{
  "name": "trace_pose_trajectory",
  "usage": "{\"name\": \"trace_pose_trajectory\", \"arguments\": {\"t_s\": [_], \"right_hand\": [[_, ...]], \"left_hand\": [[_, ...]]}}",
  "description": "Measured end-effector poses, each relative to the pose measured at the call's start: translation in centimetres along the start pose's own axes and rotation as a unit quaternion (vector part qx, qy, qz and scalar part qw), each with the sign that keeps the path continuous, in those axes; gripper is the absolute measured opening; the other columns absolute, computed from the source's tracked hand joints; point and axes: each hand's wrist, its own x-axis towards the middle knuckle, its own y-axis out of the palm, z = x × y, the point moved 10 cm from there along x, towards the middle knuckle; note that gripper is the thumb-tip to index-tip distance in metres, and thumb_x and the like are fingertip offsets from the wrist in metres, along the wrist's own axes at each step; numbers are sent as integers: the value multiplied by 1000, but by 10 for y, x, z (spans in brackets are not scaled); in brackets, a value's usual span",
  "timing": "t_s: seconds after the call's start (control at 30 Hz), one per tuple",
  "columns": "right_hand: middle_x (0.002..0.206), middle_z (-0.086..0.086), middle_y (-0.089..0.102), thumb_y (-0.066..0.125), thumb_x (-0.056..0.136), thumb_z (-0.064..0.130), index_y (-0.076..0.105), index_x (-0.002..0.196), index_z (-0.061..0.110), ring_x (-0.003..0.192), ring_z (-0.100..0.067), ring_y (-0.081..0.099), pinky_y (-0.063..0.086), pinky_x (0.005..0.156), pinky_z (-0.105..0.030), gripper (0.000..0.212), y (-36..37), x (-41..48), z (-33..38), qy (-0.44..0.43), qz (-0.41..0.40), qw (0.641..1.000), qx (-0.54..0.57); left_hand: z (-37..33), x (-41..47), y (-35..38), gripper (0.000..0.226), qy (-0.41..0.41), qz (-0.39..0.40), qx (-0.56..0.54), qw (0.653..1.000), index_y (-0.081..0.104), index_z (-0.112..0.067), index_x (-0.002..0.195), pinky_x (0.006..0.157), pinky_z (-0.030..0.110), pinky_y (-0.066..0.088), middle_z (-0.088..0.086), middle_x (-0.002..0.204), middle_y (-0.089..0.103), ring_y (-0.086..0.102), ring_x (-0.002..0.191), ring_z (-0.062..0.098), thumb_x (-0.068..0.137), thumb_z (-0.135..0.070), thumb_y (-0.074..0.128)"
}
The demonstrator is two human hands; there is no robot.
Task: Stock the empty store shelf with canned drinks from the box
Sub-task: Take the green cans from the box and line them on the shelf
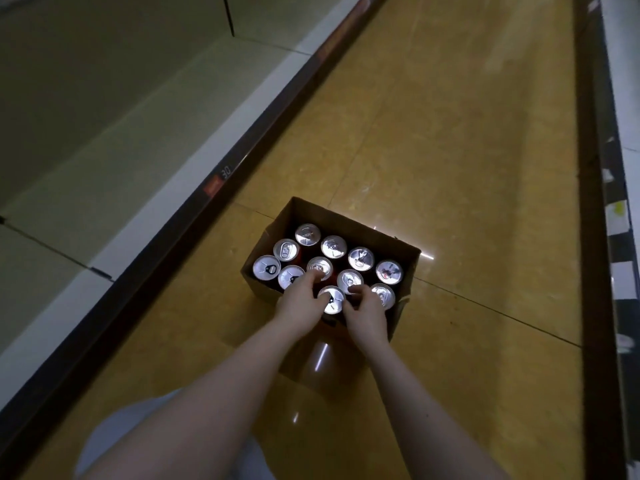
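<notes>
A single head-worn wide-angle camera looks forward and steeply down the aisle floor (433,150) — the box (346,221) sits close below.

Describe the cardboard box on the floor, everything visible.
The cardboard box is plain brown, rectangular and open-topped, its walls a little creased. It sits flat on the glossy yellow floor, turned at an angle to the low empty shelf beside it. Upright cans fill it in rows; eleven silver tops show. The left hand and right hand reach over its near end, fingers on the can tops.
</notes>
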Motion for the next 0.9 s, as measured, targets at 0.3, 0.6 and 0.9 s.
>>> {"name": "trace_pose_trajectory", "arguments": {"t_s": [0.3,0.6,0.9], "right_hand": [[104,-13,65,56,88,14,59,106,4,96,-29,61,43,73,-29,20,6,9,3,25,11,998,-59],[92,-13,68,63,83,17,62,95,4,85,-29,63,46,67,-31,17,-8,5,20,34,-41,996,-73],[77,-10,69,68,76,17,66,81,8,75,-26,65,51,63,-33,10,-46,-1,91,-29,-55,994,-93]], "left_hand": [[8,-4,26,51,-17,90,260,961,29,-23,143,110,38,23,9,136,50,40,130,29,94,-29,42],[17,-7,8,49,-27,54,23,998,42,-25,133,106,41,37,-2,132,55,48,126,20,87,-23,57],[-11,-15,-43,57,25,-79,-75,994,48,-26,122,100,39,43,-5,126,51,51,114,13,72,-18,74]]}}
